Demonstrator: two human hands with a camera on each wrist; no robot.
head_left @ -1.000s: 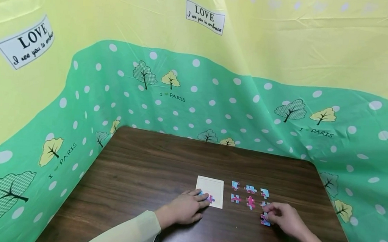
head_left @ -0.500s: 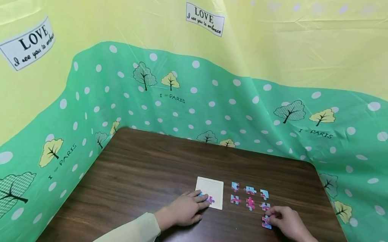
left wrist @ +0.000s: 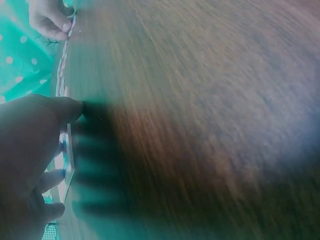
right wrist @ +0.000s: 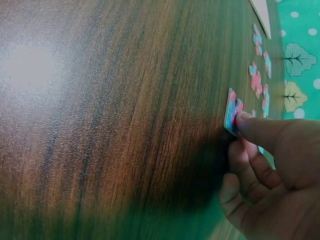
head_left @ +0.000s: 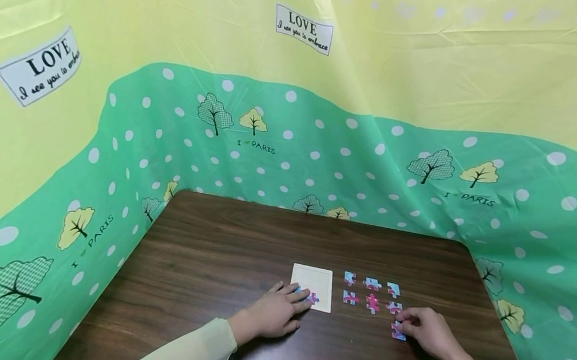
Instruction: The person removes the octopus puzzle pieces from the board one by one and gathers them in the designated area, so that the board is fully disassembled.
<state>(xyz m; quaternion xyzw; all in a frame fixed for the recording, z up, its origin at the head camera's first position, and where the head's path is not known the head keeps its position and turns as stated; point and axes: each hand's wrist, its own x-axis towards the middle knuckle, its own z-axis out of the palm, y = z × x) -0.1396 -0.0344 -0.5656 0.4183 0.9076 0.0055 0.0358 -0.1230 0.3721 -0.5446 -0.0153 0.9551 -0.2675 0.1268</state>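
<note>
My left hand (head_left: pixel 278 310) lies with fingers spread over the left side of a pale square puzzle tray (head_left: pixel 318 278). Its fingertips touch pink and blue jigsaw pieces (head_left: pixel 312 298) in the tray's lower part and partly hide them. In the left wrist view, the thumb (left wrist: pixel 70 109) reaches past the tray's near edge. At the right, my right hand (head_left: pixel 426 329) pinches a blue and pink jigsaw piece (head_left: pixel 398 331) at its edge between thumb and fingers. In the right wrist view, the thumb lies on top of this piece (right wrist: pixel 231 112), low over the tabletop.
Two rows of loose jigsaw pieces (head_left: pixel 372 284) lie between the tray and my right hand, with a pink piece (head_left: pixel 372 303) in the nearer row. The dark wooden table (head_left: pixel 223 231) meets a green and yellow printed curtain (head_left: pixel 291 140) at the back and sides.
My right hand has shifted slightly right and nearer with the pinched jigsaw piece, uncovering another piece just beyond it. My left hand has stayed on the tray.
</note>
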